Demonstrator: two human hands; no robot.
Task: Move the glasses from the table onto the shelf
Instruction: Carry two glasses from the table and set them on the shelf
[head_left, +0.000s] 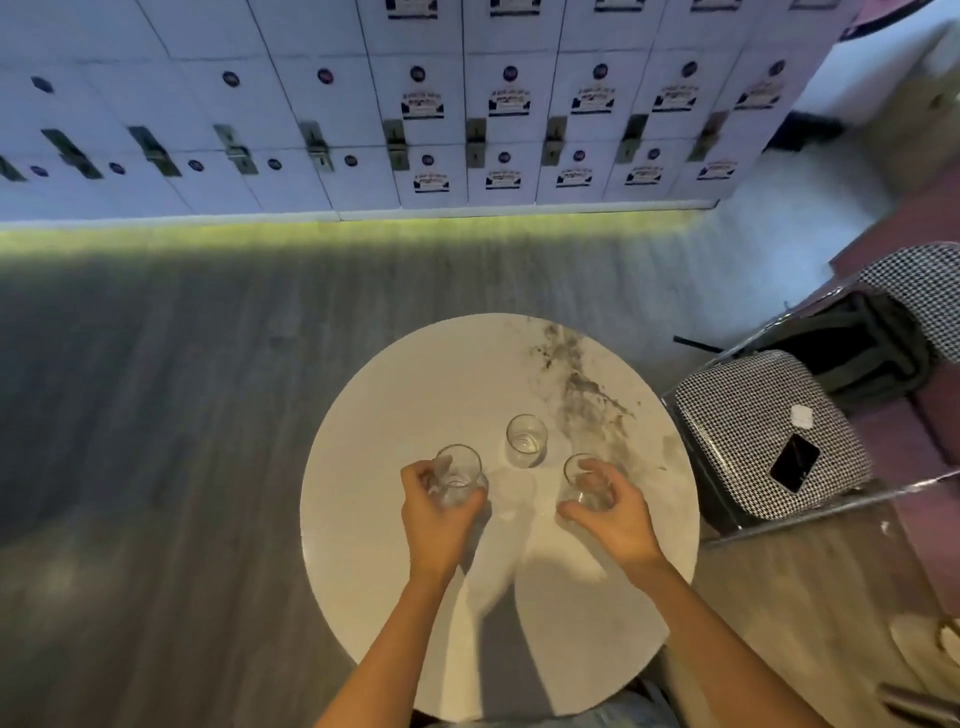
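Head view: hands (439, 512) (610, 512) around two glasses (457, 475) (584, 480)

Third glass (526, 440) between gripped glasses

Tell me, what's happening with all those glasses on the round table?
A person is taking hold of glasses on the round table. Their left hand grips the left glass, and their right hand grips the right glass. I cannot tell whether either glass is off the tabletop. A third glass stands untouched just beyond them. No shelf is in view. A phone lies on the checked chair beside the table.
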